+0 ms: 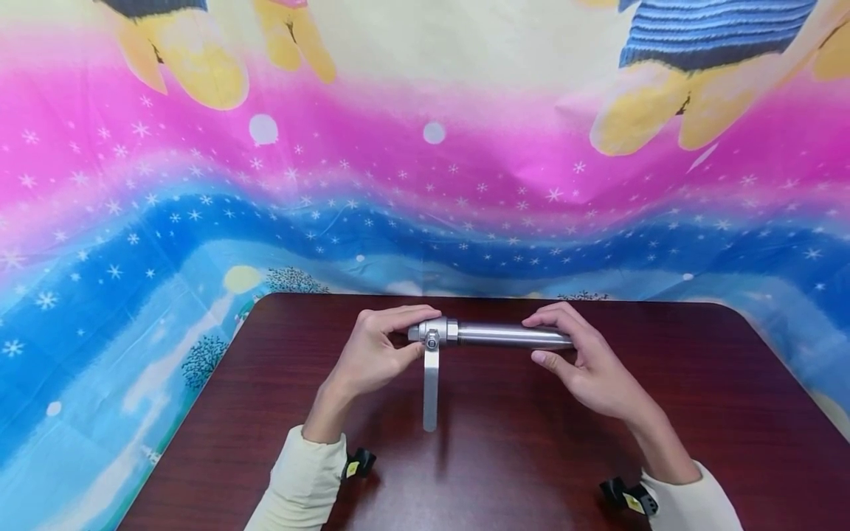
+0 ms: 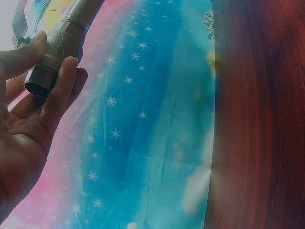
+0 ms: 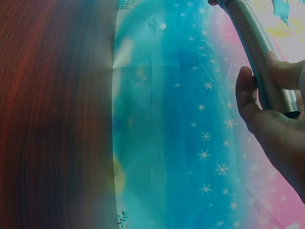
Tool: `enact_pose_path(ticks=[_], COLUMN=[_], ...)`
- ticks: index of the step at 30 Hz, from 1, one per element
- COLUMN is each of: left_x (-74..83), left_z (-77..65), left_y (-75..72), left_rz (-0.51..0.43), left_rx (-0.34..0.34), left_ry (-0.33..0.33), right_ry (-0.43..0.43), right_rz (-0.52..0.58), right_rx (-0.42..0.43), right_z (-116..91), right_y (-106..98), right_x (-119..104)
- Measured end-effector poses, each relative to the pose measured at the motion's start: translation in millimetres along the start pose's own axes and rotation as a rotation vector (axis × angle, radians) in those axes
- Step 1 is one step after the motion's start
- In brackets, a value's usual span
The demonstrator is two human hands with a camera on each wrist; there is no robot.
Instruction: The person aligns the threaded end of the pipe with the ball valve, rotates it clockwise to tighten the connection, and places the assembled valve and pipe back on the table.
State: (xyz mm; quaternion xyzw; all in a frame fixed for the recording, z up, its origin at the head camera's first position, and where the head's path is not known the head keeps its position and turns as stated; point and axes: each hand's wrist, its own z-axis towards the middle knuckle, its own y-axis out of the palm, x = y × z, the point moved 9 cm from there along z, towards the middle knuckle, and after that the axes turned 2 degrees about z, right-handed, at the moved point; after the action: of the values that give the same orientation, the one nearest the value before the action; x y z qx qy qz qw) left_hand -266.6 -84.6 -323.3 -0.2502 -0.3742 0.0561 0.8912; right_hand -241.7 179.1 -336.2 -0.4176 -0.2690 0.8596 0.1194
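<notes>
A steel ball valve [image 1: 434, 328] is joined end to end with a smooth steel pipe [image 1: 498, 335], the two held level above the table. From the valve's stem its flat lever handle [image 1: 431, 394] points toward me. My left hand [image 1: 372, 350] grips the valve body between thumb and fingers, and in the left wrist view the valve's open round end [image 2: 42, 82] faces out past them. Around the pipe's far right end my right hand [image 1: 600, 372] curls, thumb on one side and fingers on the other; the palm partly hides that end.
Beneath both hands lies a dark red-brown wooden table [image 1: 518, 457] with rounded far corners. Behind it hangs a pink and blue cloth [image 1: 425, 184] printed with snowflakes. Small black devices [image 1: 361, 463] sit at both wrists, by the cream sleeves [image 1: 302, 479].
</notes>
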Motion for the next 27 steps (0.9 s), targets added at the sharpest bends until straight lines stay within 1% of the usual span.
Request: enact_pose_path(ticks=[4, 8, 19, 22, 27], left_x=[0.1, -0.1, 1.3, 1.8, 2.0], left_z=[-0.7, -0.5, 0.3, 0.4, 0.1], left_y=[0.3, 0.2, -0.2, -0.3, -0.2], left_rz=[-0.004, 0.003, 0.021, 0.019, 0.018], left_rx=[0.001, 0.001, -0.001, -0.004, -0.006], left_ry=[-0.002, 0.003, 0.034, 0.03, 0.021], right_ry=[0.007, 0.038, 0.084, 0.076, 0.044], right_rz=[-0.009, -0.03, 0.029, 0.048, 0.019], right_rx=[0.003, 0.001, -0.024, -0.031, -0.029], right_z=[-1, -2, -1, -1, -1], right_y=[0, 1, 1, 2, 3], right_x=[1, 6, 11, 9, 6])
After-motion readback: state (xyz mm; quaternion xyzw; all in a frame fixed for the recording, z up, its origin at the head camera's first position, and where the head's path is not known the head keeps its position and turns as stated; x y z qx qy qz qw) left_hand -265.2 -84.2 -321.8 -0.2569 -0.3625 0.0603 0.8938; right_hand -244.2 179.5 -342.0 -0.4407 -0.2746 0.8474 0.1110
